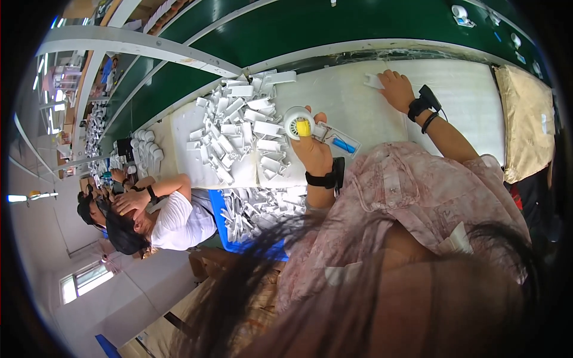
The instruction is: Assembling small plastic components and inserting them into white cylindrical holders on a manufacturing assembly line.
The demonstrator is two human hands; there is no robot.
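Note:
My left hand [313, 154] is closed around a small white handheld fan [296, 121] with a round, grilled head. Its handle is open and shows a blue cylindrical battery [344, 145] inside. A yellow covering [304, 127] sits at my thumb tip, over the grille. Farther right, my right hand [396, 89] reaches to the far part of the table, with its fingers bent over a white plastic piece [373, 81]. Most of that piece is hidden by the fingers. Left of the fan lies a loose heap of white plastic handle shells [239, 122].
A blue crate [218, 218] full of similar white parts stands below the table's near edge. A person in a white shirt [182, 221] sits at left. A green conveyor surface [334, 30] runs behind the pale table covering [453, 95]. Brown cardboard [525, 122] lies at right.

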